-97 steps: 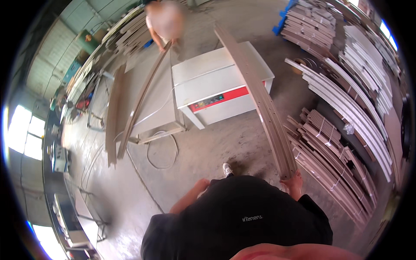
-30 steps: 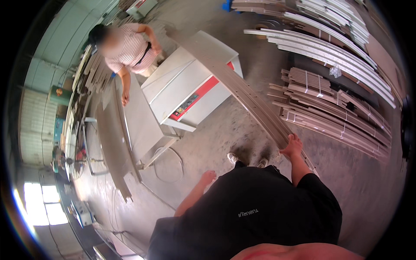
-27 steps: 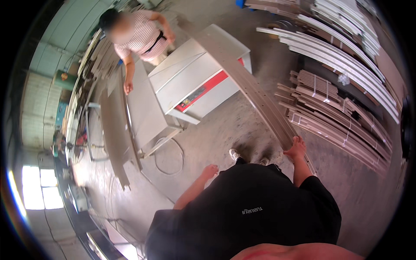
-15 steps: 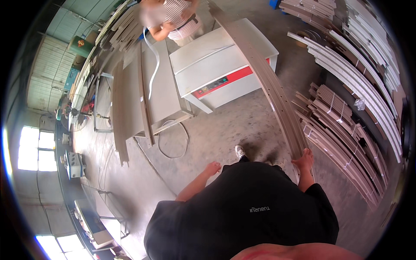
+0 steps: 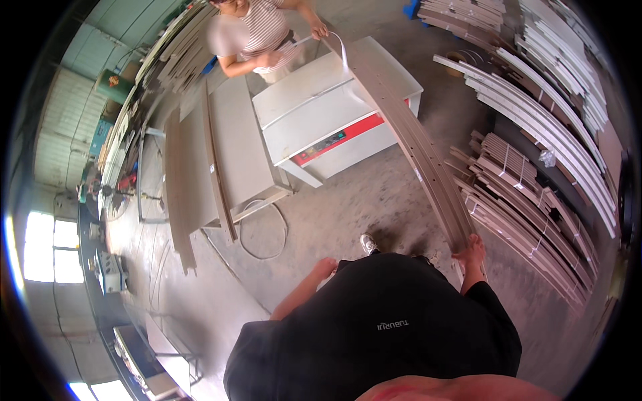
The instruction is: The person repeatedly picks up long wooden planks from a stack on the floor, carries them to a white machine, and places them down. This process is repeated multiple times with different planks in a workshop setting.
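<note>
Clock positions are taken from the centre of the head view. Stacks of white strips [image 5: 528, 134] are seen at 2 o'clock, with strapped brown bundles [image 5: 528, 200] at 3. A white machine with a red band [image 5: 307, 110] is located at 12; beside it, at 10, a pale table [image 5: 244, 144] is overlain by brown lengths [image 5: 215, 160]. The long brown boards [image 5: 408, 144] are laid obliquely over the right part of the machine top, from 12 to 4 o'clock. A co-worker [image 5: 264, 30] in a striped top is noted at 11. The boards' near end is gripped by the right hand [image 5: 471, 251] at 4. The left hand [image 5: 325, 269] is held at 6, beside the black shirt [image 5: 368, 307], apart from the boards; its closure cannot be told. A white strap [image 5: 344, 53] is curved over the boards' far end, close to the co-worker's hand [image 5: 319, 30].
</note>
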A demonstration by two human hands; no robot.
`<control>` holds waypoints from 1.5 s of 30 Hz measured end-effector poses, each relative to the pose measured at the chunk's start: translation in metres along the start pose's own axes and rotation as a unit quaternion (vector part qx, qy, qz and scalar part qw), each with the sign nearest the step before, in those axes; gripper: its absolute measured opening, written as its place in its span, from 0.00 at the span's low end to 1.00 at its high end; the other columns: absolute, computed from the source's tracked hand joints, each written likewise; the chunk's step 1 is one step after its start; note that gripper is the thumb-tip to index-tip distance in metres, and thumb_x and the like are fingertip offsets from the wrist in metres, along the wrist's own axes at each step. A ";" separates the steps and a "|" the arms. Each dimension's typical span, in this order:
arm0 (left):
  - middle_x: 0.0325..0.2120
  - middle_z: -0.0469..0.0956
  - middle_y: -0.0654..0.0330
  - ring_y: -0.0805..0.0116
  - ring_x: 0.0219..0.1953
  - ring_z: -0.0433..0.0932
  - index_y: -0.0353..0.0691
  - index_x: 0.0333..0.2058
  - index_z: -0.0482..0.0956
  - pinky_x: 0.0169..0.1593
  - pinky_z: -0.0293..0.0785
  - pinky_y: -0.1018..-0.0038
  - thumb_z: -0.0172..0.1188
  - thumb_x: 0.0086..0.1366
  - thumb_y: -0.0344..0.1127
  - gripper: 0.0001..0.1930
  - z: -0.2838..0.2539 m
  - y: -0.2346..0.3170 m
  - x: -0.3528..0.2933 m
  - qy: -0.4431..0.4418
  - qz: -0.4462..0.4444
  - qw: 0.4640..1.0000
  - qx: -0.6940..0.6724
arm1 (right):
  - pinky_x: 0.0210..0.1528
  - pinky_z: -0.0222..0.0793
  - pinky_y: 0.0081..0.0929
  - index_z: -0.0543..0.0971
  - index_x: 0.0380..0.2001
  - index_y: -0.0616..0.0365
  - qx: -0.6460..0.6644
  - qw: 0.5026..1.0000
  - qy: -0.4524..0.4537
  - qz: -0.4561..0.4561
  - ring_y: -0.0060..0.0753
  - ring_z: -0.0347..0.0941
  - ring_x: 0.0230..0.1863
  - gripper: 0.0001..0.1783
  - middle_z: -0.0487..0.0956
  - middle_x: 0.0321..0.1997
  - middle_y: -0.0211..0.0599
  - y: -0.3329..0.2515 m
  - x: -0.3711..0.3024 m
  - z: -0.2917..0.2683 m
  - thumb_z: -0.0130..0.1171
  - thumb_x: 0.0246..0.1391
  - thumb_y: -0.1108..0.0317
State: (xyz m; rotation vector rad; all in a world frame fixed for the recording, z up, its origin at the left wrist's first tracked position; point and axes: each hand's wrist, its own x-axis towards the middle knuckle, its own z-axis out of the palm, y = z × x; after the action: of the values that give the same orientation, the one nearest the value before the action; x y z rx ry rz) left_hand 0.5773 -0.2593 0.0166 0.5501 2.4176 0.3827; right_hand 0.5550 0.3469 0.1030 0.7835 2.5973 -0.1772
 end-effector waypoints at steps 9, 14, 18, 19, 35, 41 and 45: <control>0.39 0.82 0.61 0.56 0.49 0.80 0.50 0.34 0.83 0.48 0.80 0.61 0.64 0.58 0.35 0.05 -0.006 -0.071 0.013 0.013 0.099 0.990 0.097 | 0.74 0.61 0.40 0.62 0.69 0.45 0.015 1.000 -0.012 0.021 0.46 0.57 0.76 0.65 0.60 0.76 0.40 -0.010 0.000 -0.008 0.83 0.24 0.48; 0.38 0.82 0.60 0.56 0.48 0.81 0.48 0.34 0.82 0.47 0.80 0.63 0.66 0.56 0.37 0.06 -0.007 -0.098 0.020 -0.028 -0.083 0.967 -0.239 | 0.73 0.62 0.42 0.62 0.68 0.44 -0.013 0.999 -0.024 0.022 0.46 0.59 0.74 0.65 0.60 0.75 0.40 -0.007 0.004 -0.003 0.82 0.22 0.43; 0.39 0.82 0.59 0.57 0.46 0.82 0.47 0.34 0.82 0.46 0.80 0.63 0.63 0.59 0.37 0.06 -0.005 -0.105 0.030 0.002 -0.082 0.957 -0.277 | 0.72 0.61 0.46 0.62 0.68 0.42 -0.026 0.999 -0.028 0.022 0.48 0.59 0.74 0.65 0.59 0.76 0.40 -0.010 0.008 -0.004 0.82 0.22 0.44; 0.39 0.82 0.58 0.56 0.46 0.82 0.46 0.35 0.82 0.47 0.80 0.62 0.62 0.61 0.39 0.07 -0.011 -0.095 0.035 -0.004 -0.060 0.970 -0.237 | 0.72 0.61 0.47 0.62 0.68 0.41 -0.020 0.999 -0.026 0.027 0.48 0.59 0.74 0.65 0.59 0.76 0.40 -0.007 0.008 -0.001 0.83 0.23 0.46; 0.44 0.85 0.51 0.48 0.49 0.82 0.43 0.43 0.85 0.53 0.78 0.60 0.58 0.68 0.48 0.16 -0.064 0.034 0.096 -0.019 0.013 0.984 -0.177 | 0.70 0.60 0.51 0.66 0.63 0.41 0.073 0.996 0.042 -0.024 0.52 0.59 0.71 0.62 0.62 0.72 0.39 0.022 0.004 0.005 0.84 0.19 0.46; 0.45 0.84 0.52 0.51 0.53 0.81 0.47 0.42 0.85 0.54 0.79 0.59 0.56 0.68 0.43 0.13 -0.088 0.052 0.094 0.020 -0.024 0.991 -0.128 | 0.68 0.58 0.54 0.69 0.60 0.39 0.085 0.993 0.064 -0.044 0.51 0.60 0.70 0.57 0.63 0.70 0.37 0.028 0.006 0.005 0.82 0.19 0.44; 0.47 0.83 0.54 0.51 0.53 0.80 0.47 0.43 0.86 0.55 0.79 0.60 0.55 0.69 0.43 0.13 -0.085 0.065 0.102 0.010 0.030 0.996 -0.083 | 0.66 0.59 0.54 0.69 0.59 0.41 0.110 0.988 0.086 -0.063 0.53 0.61 0.68 0.54 0.63 0.70 0.40 0.033 0.007 0.010 0.81 0.23 0.46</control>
State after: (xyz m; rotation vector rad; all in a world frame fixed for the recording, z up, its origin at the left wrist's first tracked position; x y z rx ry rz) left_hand 0.4694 -0.1666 0.0556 0.5486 2.3647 0.6122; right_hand 0.5714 0.3759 0.0911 0.7360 2.8266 -0.4605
